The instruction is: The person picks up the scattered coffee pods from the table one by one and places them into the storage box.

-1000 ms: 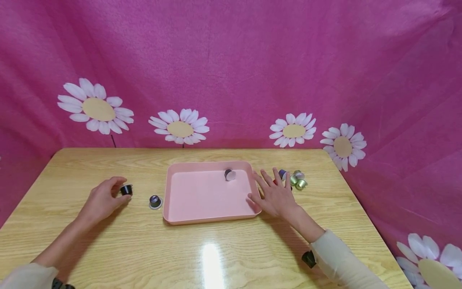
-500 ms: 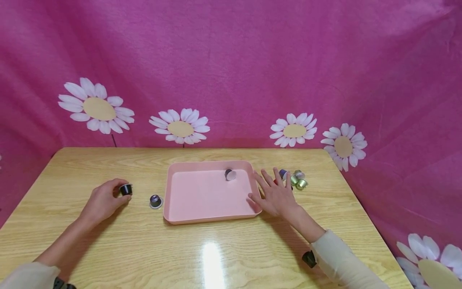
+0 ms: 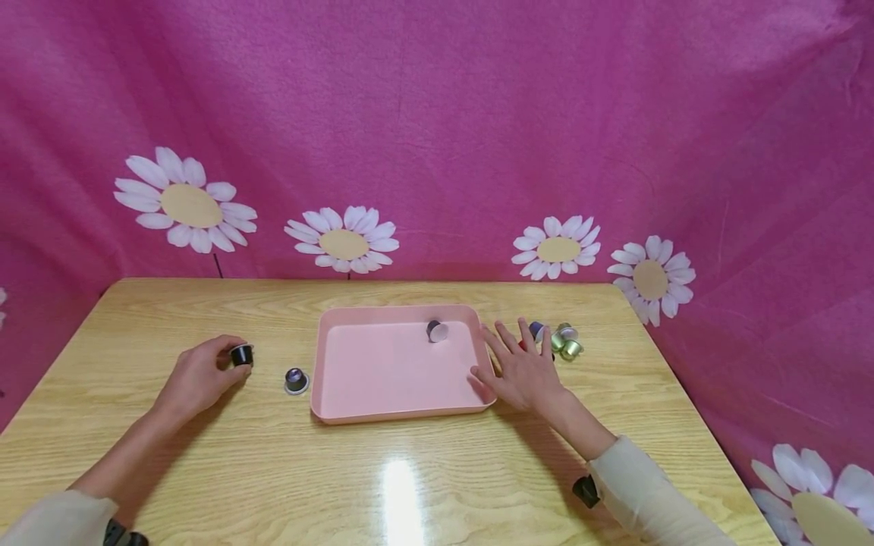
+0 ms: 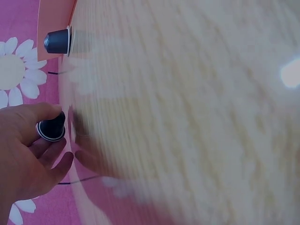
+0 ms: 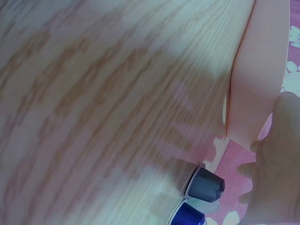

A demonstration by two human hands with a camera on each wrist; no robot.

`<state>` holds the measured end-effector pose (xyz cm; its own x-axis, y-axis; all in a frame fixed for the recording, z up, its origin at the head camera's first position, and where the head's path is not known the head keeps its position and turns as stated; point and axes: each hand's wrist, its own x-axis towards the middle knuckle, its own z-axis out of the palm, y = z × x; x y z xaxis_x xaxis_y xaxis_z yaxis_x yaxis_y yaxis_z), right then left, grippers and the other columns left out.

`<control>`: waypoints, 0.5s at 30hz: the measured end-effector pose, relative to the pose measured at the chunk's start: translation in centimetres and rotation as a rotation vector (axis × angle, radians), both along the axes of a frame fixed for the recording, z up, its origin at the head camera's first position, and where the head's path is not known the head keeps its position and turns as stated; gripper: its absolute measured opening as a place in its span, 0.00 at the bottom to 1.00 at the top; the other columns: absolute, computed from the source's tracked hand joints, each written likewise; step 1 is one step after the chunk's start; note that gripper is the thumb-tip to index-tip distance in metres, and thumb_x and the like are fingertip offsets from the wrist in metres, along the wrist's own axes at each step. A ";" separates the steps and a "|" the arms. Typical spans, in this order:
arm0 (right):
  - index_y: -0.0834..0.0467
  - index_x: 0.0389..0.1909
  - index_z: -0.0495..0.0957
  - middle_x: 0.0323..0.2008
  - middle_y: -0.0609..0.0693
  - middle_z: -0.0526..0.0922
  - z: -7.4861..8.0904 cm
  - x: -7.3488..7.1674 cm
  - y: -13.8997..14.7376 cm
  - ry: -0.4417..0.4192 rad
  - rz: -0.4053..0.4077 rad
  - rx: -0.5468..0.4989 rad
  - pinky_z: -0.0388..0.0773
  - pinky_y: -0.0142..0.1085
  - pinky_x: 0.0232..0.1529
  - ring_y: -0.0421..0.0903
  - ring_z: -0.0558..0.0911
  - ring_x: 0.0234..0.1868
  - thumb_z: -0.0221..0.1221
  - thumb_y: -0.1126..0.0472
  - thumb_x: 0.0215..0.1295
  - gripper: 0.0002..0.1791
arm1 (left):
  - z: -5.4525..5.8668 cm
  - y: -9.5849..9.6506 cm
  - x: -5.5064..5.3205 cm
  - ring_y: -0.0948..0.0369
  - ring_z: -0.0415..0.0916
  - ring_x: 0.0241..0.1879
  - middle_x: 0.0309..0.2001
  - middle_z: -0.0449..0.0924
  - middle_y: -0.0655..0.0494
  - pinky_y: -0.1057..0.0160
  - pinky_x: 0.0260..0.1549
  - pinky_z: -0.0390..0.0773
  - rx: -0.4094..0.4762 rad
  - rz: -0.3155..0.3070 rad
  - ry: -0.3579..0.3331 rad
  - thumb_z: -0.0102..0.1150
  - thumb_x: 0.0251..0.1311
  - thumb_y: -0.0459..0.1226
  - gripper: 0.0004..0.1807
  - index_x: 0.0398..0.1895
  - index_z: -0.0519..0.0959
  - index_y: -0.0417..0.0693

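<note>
My left hand (image 3: 198, 379) pinches a black coffee capsule (image 3: 242, 356) between thumb and fingers, left of the pink tray (image 3: 389, 371). In the left wrist view, the pale rim of this capsule (image 4: 52, 126) faces down. Between that hand and the tray, a dark purple capsule (image 3: 296, 381) stands on its rim. Fingers spread, my right hand (image 3: 526, 378) hovers at the tray's right edge and partly hides a group of capsules. One dark capsule (image 3: 437, 331) lies on its side inside the tray, towards its back right corner.
Beyond my right fingers sit a blue capsule (image 3: 536, 331), green capsules (image 3: 571, 349) and a partly hidden red one (image 3: 523, 345). In the right wrist view, a black capsule (image 5: 206, 185) is beside the blue one. A pink flowered cloth (image 3: 437, 136) hangs behind the wooden table (image 3: 273, 470).
The left fingertips have come down from slightly above the black capsule to grip it. My right hand, the tray and the other capsules stay where they were.
</note>
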<state>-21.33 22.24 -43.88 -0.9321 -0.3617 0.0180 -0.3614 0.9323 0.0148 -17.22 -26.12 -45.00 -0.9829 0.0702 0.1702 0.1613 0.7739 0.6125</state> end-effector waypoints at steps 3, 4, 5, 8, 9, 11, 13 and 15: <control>0.47 0.78 0.58 0.75 0.55 0.59 -0.1 0.0 0.0 -0.003 0.000 -0.006 0.35 0.71 0.66 0.67 0.48 0.75 0.45 0.29 0.69 0.43 | 0.2 0.1 -0.1 0.39 0.81 0.44 0.45 0.81 0.32 0.40 0.43 0.78 0.024 0.001 0.011 0.68 0.58 0.30 0.20 0.52 0.77 0.30; 0.47 0.78 0.58 0.76 0.55 0.59 -0.1 0.0 0.0 -0.005 -0.002 -0.008 0.35 0.71 0.66 0.67 0.48 0.76 0.45 0.29 0.69 0.43 | 0.3 0.2 -0.1 0.38 0.81 0.45 0.46 0.81 0.32 0.39 0.43 0.78 0.036 0.001 0.017 0.68 0.58 0.30 0.20 0.52 0.77 0.30; 0.47 0.78 0.58 0.76 0.55 0.59 -0.1 0.0 0.0 -0.006 -0.004 -0.007 0.35 0.71 0.66 0.67 0.48 0.76 0.44 0.29 0.69 0.43 | 0.4 0.3 -0.2 0.37 0.81 0.46 0.46 0.81 0.32 0.39 0.44 0.78 0.043 0.000 0.026 0.68 0.59 0.30 0.19 0.52 0.77 0.31; 0.47 0.78 0.58 0.75 0.55 0.59 0.0 0.0 0.1 -0.003 -0.004 -0.006 0.36 0.71 0.66 0.67 0.48 0.75 0.45 0.29 0.69 0.42 | 0.7 0.7 -0.4 0.36 0.81 0.46 0.47 0.81 0.32 0.37 0.45 0.77 0.064 0.002 0.054 0.68 0.59 0.30 0.19 0.52 0.78 0.32; 0.47 0.78 0.58 0.75 0.56 0.59 0.0 0.0 0.0 -0.001 -0.004 -0.004 0.36 0.71 0.66 0.67 0.49 0.75 0.45 0.29 0.69 0.42 | 0.8 0.8 -0.4 0.36 0.80 0.46 0.47 0.82 0.32 0.37 0.45 0.77 0.067 0.003 0.065 0.68 0.59 0.30 0.19 0.52 0.79 0.32; 0.47 0.78 0.58 0.75 0.56 0.59 0.0 0.0 0.0 0.003 -0.004 -0.002 0.37 0.71 0.66 0.67 0.49 0.75 0.46 0.29 0.68 0.42 | 1.1 1.2 -0.6 0.35 0.80 0.47 0.47 0.82 0.33 0.37 0.45 0.77 0.080 0.004 0.077 0.67 0.60 0.30 0.18 0.52 0.79 0.31; 0.48 0.78 0.58 0.75 0.56 0.59 0.0 0.0 0.0 0.004 -0.002 -0.005 0.37 0.71 0.66 0.67 0.49 0.75 0.46 0.30 0.68 0.42 | 1.3 1.7 -0.7 0.34 0.80 0.47 0.46 0.82 0.33 0.37 0.46 0.77 0.093 0.007 0.089 0.67 0.60 0.30 0.17 0.50 0.80 0.31; 0.47 0.78 0.58 0.75 0.56 0.59 0.0 0.0 0.0 0.004 -0.003 -0.005 0.37 0.71 0.66 0.67 0.49 0.75 0.47 0.30 0.68 0.42 | 1.5 2.1 -0.8 0.34 0.80 0.47 0.46 0.83 0.34 0.38 0.46 0.77 0.102 0.010 0.098 0.68 0.60 0.31 0.16 0.50 0.81 0.32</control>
